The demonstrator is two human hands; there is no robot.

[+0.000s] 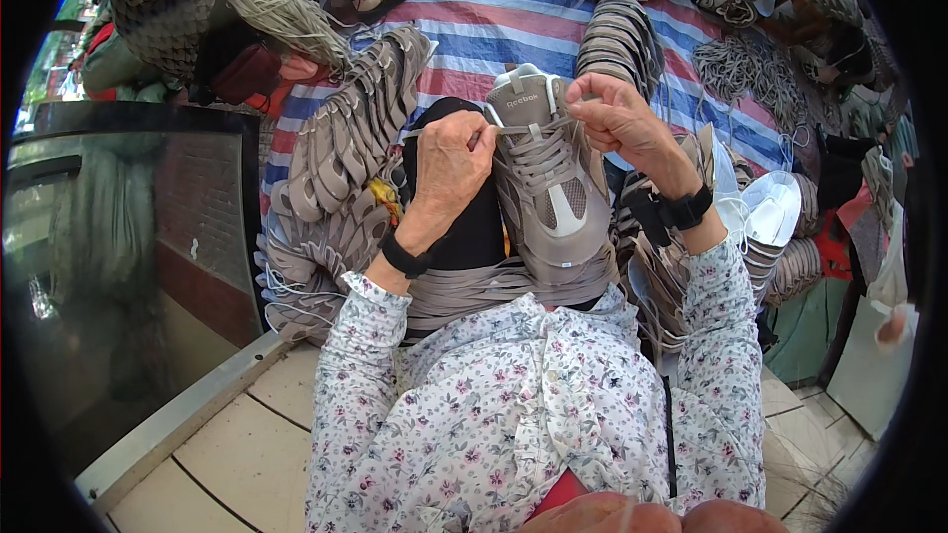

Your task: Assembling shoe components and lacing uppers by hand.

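A grey-beige sneaker upper [541, 199] rests on my lap, its toe toward me and its tongue [524, 104] pointing away. Flat grey laces [538, 163] cross its front in several rows. My left hand [454, 160] is closed on a lace end at the left of the tongue. On the other side, my right hand [624, 121] pinches lace between thumb and fingers. The lace stretch [520, 128] between them runs nearly straight across the tongue's base. Beneath the toe, a bundle of loose grey laces [459, 298] lies over my thighs.
Nested shoe uppers [355, 128] form a long row on the left; another stack [620, 44] stands beyond my right hand. A striped plastic sheet [469, 15] spreads underneath. Loose laces [755, 79] are heaped at far right. A glass panel [118, 247] borders the left, beside floor tiles [237, 444].
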